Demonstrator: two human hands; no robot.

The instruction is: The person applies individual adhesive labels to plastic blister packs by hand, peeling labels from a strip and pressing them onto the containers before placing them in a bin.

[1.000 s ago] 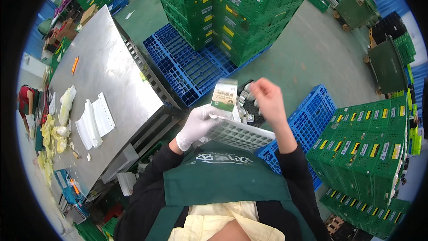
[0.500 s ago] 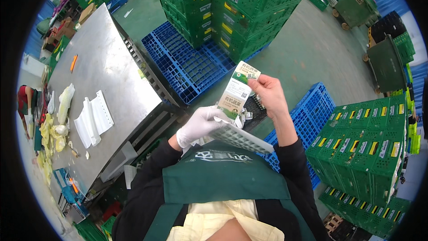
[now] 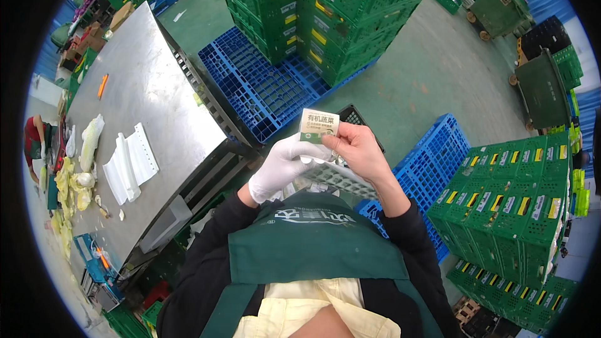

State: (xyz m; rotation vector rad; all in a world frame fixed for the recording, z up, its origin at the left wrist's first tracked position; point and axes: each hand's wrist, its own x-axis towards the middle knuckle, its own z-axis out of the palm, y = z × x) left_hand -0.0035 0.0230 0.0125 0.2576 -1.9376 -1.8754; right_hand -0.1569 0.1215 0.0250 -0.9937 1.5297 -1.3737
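Note:
My left hand (image 3: 283,164), in a white glove, is closed in front of my apron. It grips the near end of a pale panel (image 3: 341,179) with rows of small cells, which slants down to the right. Above it my bare right hand (image 3: 362,152) pinches a beige and green printed label (image 3: 320,123) between thumb and fingers. The label stands upright over the gloved fingers. Its lower end is hidden behind them, so I cannot tell whether both hands hold it. Beyond the right hand shows part of a black crate (image 3: 352,114).
At left stands a metal table (image 3: 163,106) with white sheets (image 3: 130,166), leaf scraps and an orange marker (image 3: 102,86). Green crates (image 3: 350,19) tower ahead on a blue pallet (image 3: 241,81). More stacked crates (image 3: 501,194) and another blue pallet (image 3: 432,163) are at right.
The long label strip that stretched up and away is now lower, with a single label showing. My right hand has come down and left, close to the gloved hand.

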